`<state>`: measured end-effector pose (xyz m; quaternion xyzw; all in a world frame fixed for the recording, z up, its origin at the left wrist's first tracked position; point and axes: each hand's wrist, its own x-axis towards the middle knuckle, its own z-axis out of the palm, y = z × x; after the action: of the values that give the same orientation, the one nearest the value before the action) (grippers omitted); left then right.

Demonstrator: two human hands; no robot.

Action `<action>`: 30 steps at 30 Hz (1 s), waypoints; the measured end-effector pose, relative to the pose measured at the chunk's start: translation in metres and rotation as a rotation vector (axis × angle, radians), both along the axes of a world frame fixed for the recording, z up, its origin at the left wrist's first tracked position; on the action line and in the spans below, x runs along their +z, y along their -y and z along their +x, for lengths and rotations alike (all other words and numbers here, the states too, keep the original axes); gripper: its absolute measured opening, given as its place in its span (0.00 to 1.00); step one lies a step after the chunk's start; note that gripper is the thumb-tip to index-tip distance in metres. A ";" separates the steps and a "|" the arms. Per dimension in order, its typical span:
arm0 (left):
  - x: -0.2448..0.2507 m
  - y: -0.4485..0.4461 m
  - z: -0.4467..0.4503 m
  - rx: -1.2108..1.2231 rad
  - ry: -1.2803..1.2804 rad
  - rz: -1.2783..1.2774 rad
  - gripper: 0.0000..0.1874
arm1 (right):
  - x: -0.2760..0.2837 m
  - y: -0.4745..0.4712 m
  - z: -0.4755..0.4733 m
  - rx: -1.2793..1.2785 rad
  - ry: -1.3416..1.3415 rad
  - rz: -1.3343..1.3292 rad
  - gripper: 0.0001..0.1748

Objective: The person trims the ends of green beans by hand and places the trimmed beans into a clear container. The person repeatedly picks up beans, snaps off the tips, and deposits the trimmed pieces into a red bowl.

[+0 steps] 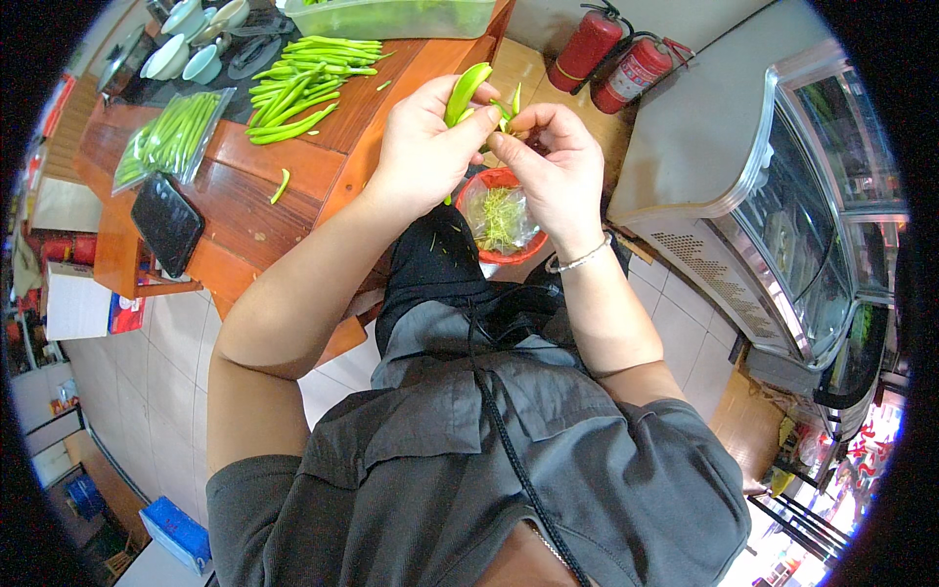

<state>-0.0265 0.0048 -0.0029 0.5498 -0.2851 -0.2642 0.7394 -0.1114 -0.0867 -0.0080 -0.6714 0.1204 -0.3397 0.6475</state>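
Above a small red waste bin (539, 249), my two hands are close together. My left hand (429, 139) grips a broad, glossy green pod (466, 92), apparently a bean pod, which stands up between thumb and fingers. My right hand (554, 158) pinches a small green piece (516, 99) between thumb and fingertips. Whether that piece is joined to the pod cannot be told, as the fingers cover the place. Thin yellow-green strands (500, 220) lie on the clear plastic liner in the bin. A few similar bits rest on my dark trouser leg.
On the wooden table (242, 191) lie a pile of long green pods (301, 88), a bagged bunch (176, 136), a loose piece (280, 186) and a black phone (167, 224). A plastic tub (396, 20) and bowls (169, 57) stand behind. Fire extinguishers (587, 48) and a glass display cabinet (792, 213) are at right.
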 end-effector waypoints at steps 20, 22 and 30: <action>0.001 -0.002 0.015 -0.246 -0.244 -0.008 0.09 | -0.002 0.005 -0.009 0.109 0.082 0.260 0.05; -0.004 0.001 0.022 -0.148 -0.327 -0.104 0.05 | -0.006 0.007 -0.011 0.053 0.077 0.172 0.05; -0.002 0.002 0.035 0.019 -0.547 -0.150 0.06 | -0.088 0.059 -0.025 -0.178 -0.468 -0.558 0.07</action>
<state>0.0087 0.0025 -0.0045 0.4046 -0.0888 -0.3741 0.8297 -0.1368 -0.1457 -0.0958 -0.8685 0.2257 -0.2520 0.3624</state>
